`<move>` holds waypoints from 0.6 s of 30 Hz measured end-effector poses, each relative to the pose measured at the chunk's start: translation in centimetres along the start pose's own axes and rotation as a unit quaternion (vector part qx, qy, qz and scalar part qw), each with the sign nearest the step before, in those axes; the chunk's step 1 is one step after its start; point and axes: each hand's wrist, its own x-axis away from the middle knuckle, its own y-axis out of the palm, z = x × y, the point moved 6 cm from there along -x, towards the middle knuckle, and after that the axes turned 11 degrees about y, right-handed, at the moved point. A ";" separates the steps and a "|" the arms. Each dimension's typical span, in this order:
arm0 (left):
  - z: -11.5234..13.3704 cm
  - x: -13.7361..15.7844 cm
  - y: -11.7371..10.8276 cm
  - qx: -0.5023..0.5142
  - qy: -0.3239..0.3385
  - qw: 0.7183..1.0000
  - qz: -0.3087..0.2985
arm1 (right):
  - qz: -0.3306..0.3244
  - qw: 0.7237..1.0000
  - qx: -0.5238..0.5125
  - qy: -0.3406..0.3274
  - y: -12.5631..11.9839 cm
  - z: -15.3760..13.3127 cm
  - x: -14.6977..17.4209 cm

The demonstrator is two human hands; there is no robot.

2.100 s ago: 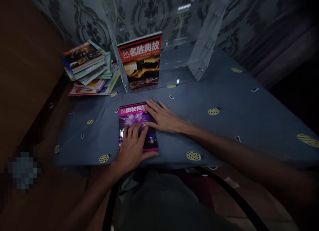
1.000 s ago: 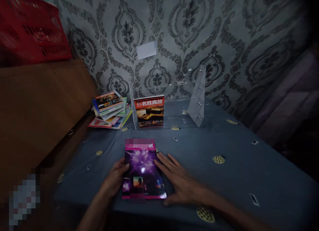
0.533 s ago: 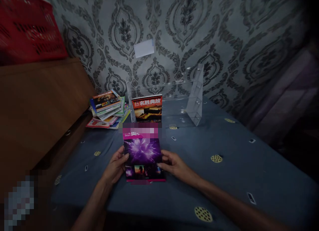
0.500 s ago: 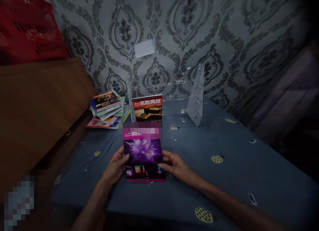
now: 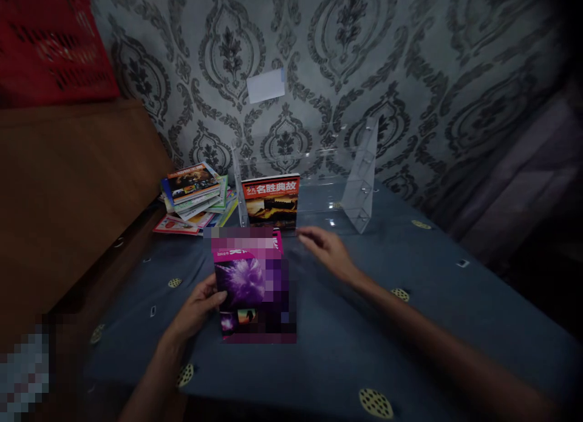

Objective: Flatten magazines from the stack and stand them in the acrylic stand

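Note:
My left hand [image 5: 200, 303] grips the left edge of a purple book [image 5: 241, 282], thumb on its front cover. A violet burst fills that cover, and part of the book is blurred into blocks. My right hand [image 5: 330, 249] is off the purple book, its fingers stretched out by the lower right corner of a red-topped book [image 5: 273, 206]. Whether the fingertips touch that corner I cannot tell. The red-topped book stands upright at the left end of a clear plastic rack [image 5: 359, 185].
An untidy pile of books [image 5: 195, 194] lies left of the rack. A blue cloth with yellow spotted prints [image 5: 328, 349] covers the surface. Further left, a red basket [image 5: 54, 45] rests on a brown wooden piece [image 5: 77, 179]. Patterned wallpaper [image 5: 282, 33] rises behind.
My right hand has let go of the purple book and moved up to the red-topped book. In my left hand, the purple book has shifted slightly left and down.

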 end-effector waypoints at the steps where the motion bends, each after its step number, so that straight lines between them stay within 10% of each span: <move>1: -0.1 0.1 -0.1 0.004 -0.003 1.000 0.006 | 0.068 0.996 0.065 -0.010 -1.1 0.1 -1.7; 7: -0.4 0.3 0.0 0.039 -0.015 0.999 0.019 | 0.151 0.933 0.325 -0.012 -1.0 0.6 -7.3; 18: -0.4 0.3 0.2 0.058 -0.013 0.998 0.006 | 0.097 0.945 0.313 0.006 2.0 0.4 -6.6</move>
